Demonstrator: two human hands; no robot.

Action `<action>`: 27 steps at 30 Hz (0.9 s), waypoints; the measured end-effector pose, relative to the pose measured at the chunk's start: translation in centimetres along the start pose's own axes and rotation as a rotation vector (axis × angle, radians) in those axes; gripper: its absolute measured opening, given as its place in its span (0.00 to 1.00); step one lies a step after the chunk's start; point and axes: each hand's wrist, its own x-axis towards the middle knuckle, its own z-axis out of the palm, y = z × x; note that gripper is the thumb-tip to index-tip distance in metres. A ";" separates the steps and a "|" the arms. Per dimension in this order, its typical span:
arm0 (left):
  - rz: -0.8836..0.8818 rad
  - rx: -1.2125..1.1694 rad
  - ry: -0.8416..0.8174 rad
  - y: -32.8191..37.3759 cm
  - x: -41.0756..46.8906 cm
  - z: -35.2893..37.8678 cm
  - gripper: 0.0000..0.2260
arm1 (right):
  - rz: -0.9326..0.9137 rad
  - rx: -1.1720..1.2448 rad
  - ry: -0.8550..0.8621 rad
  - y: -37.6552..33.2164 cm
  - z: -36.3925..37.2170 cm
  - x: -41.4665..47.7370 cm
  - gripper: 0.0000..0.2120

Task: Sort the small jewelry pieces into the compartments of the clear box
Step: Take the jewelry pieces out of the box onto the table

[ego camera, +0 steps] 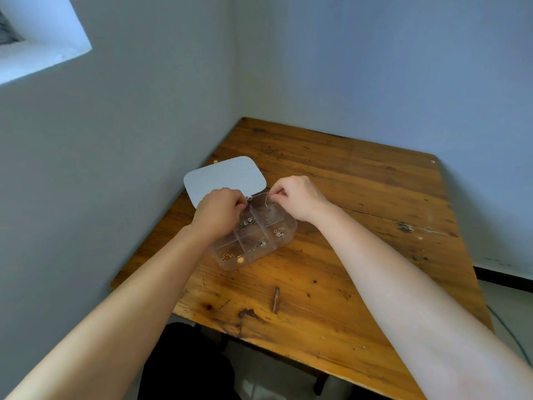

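A clear box (285,235) of thin transparent plastic with rounded corners sits on a worn wooden worktop (360,197), near its left edge beside a pale blue-grey wall (129,125). Its opaque grey lid (225,177), a flat rounded rectangle, is hinged open and leans back toward the wall. Clear dividers split the box into several compartments.

The right hand (300,197) hovers over the far right compartment, its fingers (278,192) pinched closed on a thin silvery chain (268,202) that hangs down in a fine line into that compartment. The left hand (219,212) is curled over the far left part of the box, its fingers (239,202) bent inward near the hinge; whether they grip anything cannot be told, since the fingertips are hidden.

Small jewelry pieces lie in the other compartments: a cluster of tiny pale rings (279,232) in the right near cell, a tangle of silver pieces (258,244) in the middle near cell, small gold-toned rings (226,256) with a round amber bead (240,259) in the nearest left cell, and dark silvery bits (248,223) just beside the left hand.

The worktop's planks are orange-brown, glossy in patches, marked by dark knots, scratches and a long crack. Both forearms are bare.
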 end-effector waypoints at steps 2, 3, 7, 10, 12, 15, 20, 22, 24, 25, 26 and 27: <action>0.018 -0.137 0.089 0.6 0.1 -1.1 0.06 | 0.023 0.125 0.077 0.3 -1.5 -0.6 0.07; 0.024 -0.203 0.120 1.1 0.0 -1.7 0.06 | 0.035 0.182 0.120 0.4 -2.2 -1.3 0.06; 0.009 -0.512 0.225 3.3 0.1 -3.5 0.05 | 0.065 0.334 0.267 0.9 -4.7 -2.5 0.05; 0.053 -0.716 0.316 6.3 -0.3 -5.2 0.06 | 0.089 0.484 0.366 1.8 -7.1 -4.5 0.04; 0.079 -0.839 0.343 8.5 -0.4 -6.1 0.06 | 0.113 0.577 0.419 2.6 -8.4 -5.9 0.04; 0.124 -1.008 0.333 11.6 -0.7 -6.7 0.05 | 0.170 0.702 0.470 4.1 -9.5 -8.2 0.03; 0.155 -1.033 0.259 15.4 -1.6 -4.1 0.05 | 0.281 0.742 0.503 7.3 -9.5 -12.2 0.04; 0.138 -1.008 0.194 16.2 -2.1 -1.9 0.05 | 0.325 0.724 0.500 8.6 -8.8 -13.6 0.04; 0.112 -0.993 0.114 16.6 -2.5 0.6 0.05 | 0.372 0.727 0.496 10.0 -8.0 -14.8 0.05; 0.099 -0.979 0.074 16.7 -2.6 1.7 0.04 | 0.397 0.743 0.494 10.5 -7.5 -15.2 0.05; 0.087 -0.955 0.037 16.6 -2.8 2.8 0.04 | 0.423 0.765 0.492 11.0 -6.9 -15.6 0.05; 0.074 -0.928 0.005 16.5 -2.9 3.8 0.03 | 0.447 0.787 0.490 11.4 -6.4 -15.9 0.05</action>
